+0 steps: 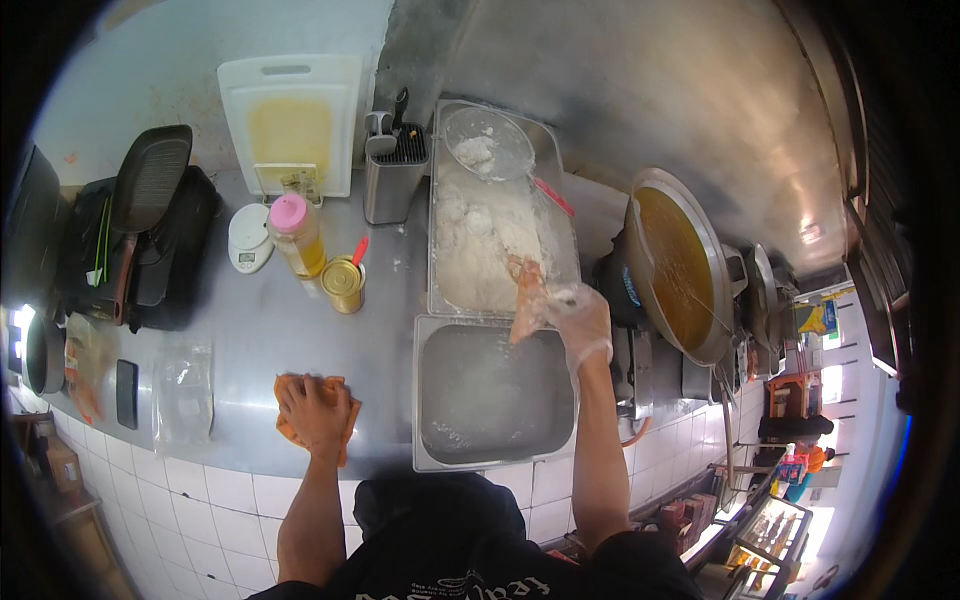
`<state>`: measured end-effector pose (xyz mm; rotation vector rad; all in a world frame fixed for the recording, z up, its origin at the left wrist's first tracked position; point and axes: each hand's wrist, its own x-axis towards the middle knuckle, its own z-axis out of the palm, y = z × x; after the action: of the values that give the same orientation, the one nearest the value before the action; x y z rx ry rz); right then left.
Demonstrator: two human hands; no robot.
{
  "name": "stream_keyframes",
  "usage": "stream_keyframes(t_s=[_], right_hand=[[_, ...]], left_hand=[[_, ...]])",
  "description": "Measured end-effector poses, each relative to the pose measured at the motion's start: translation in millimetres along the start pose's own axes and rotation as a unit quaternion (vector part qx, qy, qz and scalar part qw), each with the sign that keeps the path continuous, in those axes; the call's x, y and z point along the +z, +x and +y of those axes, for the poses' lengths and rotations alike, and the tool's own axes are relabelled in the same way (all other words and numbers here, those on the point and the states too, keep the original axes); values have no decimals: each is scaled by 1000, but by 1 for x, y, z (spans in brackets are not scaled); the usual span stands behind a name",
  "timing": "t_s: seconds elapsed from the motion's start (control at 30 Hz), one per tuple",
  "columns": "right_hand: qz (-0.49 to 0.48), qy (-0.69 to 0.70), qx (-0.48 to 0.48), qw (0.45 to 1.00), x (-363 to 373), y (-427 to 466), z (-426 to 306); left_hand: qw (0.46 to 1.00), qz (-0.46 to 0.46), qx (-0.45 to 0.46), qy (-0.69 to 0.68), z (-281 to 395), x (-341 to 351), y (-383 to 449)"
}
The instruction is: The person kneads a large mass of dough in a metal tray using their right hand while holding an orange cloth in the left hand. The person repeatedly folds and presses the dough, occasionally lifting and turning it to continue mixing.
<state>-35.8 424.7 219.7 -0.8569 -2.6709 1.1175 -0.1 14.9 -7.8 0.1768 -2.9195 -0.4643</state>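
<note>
My left hand (315, 411) presses on a folded orange cloth (351, 429) on the steel counter. My right hand (583, 319), in a clear plastic glove dusted with white powder, grips a piece of raw meat (529, 296), likely chicken. The meat hangs over the shared edge of two steel pans. The far pan holds white flour (472, 259), with clumps in it, and a round mesh strainer (491, 142) with a pink handle (553, 196). In the near steel pan (420, 390) there is cloudy water.
At the right stands a large wok (679, 262) of brown oil. Left of the pans are a knife block (396, 180), an opened can (343, 285), a pink-capped bottle (298, 232), a kitchen scale (250, 236) and a cutting board (289, 120). A phone (127, 394) lies far left.
</note>
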Motion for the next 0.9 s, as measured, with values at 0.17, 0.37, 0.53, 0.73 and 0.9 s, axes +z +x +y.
stream_keyframes(t_s=[0.17, 0.37, 0.53, 0.73, 0.9], right_hand=[[-132, -177, 85, 971, 63, 79, -31], [-249, -329, -17, 911, 116, 123, -21], [-397, -407, -57, 821, 157, 130, -18], [-449, -313, -52, 836, 155, 150, 11], [-427, -382, -60, 818, 152, 168, 38]], left_hand=[[999, -40, -11, -15, 3, -4, 4], [999, -37, -16, 35, 6, 0, 8], [999, -31, -8, 29, 7, -2, 10], [999, -1, 13, 42, 10, -5, 11], [1000, -5, 9, 27, 9, -5, 11]])
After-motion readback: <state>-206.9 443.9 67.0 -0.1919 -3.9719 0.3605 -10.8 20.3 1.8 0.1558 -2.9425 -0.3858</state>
